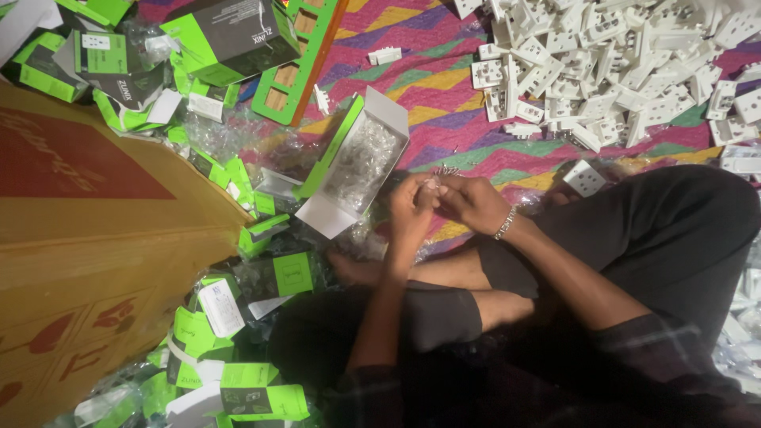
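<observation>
Keep your left hand [411, 204] and right hand [469, 203] pinched together on the small metal piece [445, 171] at their fingertips, just right of the open box [354, 162], working steadily so nothing slips onto the striped mat [444, 87].

Both hands, left hand [411, 208] and right hand [469, 202], pinch small metal pieces [445, 171] (beside an open box [354, 162]).

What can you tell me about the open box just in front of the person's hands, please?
The open box is a long white carton with a green outer side, apparently thin cardboard. It lies at an angle on the patterned mat, its end flaps open, filled with small clear plastic packets. The left hand is near its lower edge; contact is unclear.
</observation>
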`<action>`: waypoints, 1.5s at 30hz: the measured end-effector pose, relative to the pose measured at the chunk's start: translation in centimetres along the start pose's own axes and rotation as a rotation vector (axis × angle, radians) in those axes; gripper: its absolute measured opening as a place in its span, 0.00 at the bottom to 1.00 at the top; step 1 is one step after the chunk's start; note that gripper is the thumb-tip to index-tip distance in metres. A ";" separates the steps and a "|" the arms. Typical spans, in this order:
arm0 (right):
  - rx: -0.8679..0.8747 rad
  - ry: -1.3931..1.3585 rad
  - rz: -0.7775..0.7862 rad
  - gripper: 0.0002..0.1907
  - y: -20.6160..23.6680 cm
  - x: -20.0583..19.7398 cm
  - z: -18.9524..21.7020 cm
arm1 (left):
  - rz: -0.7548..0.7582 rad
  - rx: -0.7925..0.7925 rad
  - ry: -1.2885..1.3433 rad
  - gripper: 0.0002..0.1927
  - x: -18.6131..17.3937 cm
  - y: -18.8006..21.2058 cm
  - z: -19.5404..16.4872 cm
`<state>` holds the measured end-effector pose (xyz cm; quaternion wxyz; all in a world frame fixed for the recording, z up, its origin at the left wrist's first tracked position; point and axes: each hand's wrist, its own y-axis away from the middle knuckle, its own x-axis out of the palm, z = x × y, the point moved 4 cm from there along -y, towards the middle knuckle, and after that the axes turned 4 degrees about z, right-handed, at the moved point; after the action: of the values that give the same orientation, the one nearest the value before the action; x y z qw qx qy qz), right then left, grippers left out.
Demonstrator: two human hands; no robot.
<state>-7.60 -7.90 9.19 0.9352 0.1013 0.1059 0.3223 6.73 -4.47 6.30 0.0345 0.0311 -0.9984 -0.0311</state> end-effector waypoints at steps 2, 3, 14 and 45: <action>-0.027 0.127 -0.043 0.12 -0.1 -0.1 -0.3 | -0.040 0.132 -0.278 0.07 0.1 0.5 -1.0; -0.040 0.191 -0.063 0.12 -0.1 0.0 -0.5 | -0.037 0.229 -0.419 0.07 0.2 0.6 -1.6; -0.007 0.059 -0.561 0.16 -3.0 -5.1 -7.3 | 0.303 0.280 -0.546 0.09 7.8 6.4 -5.2; 0.025 -0.197 -0.447 0.18 -0.7 -0.5 -7.5 | 0.317 -0.008 -0.550 0.12 2.8 -1.2 -4.2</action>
<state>-9.52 -7.82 1.88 0.9878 0.1179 0.0381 0.0948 4.32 -6.10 10.60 -0.2323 -0.1346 -0.9626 -0.0366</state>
